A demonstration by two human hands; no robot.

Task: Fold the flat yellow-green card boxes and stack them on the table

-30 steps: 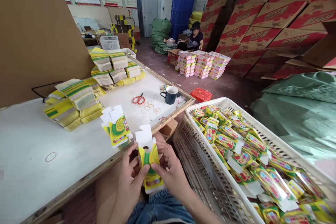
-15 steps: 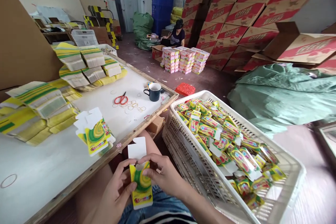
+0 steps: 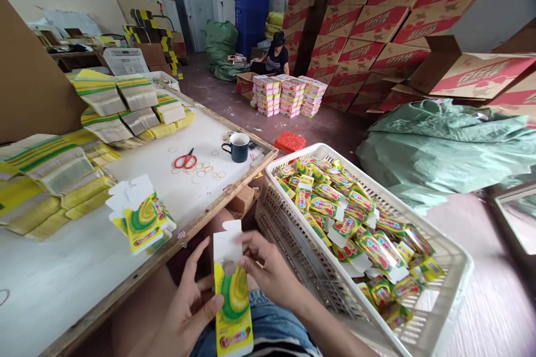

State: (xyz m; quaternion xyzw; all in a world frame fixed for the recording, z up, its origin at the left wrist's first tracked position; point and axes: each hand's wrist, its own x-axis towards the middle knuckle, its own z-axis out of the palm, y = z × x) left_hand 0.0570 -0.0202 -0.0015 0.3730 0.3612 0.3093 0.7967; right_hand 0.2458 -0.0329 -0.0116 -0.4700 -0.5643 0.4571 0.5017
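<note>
Clasping box [image 3: 234,304] in half-curled left hand [image 3: 188,298]; holding part-curled right hand [image 3: 268,269] at raised white flap [image 3: 224,245], too blurred to tell whether gripping.

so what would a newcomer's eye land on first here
Probably the white basket beside the table, heaped with bright little boxes. Next, the yellow carton in the left hand, its white flap open, at the bottom middle. Behind, tall stacks of brown-and-red cases rise on the right.

The right hand [image 3: 268,272] has moved from across the yellow carton [image 3: 233,312] to its upper edge, baring more green swirl [image 3: 235,292].
</note>
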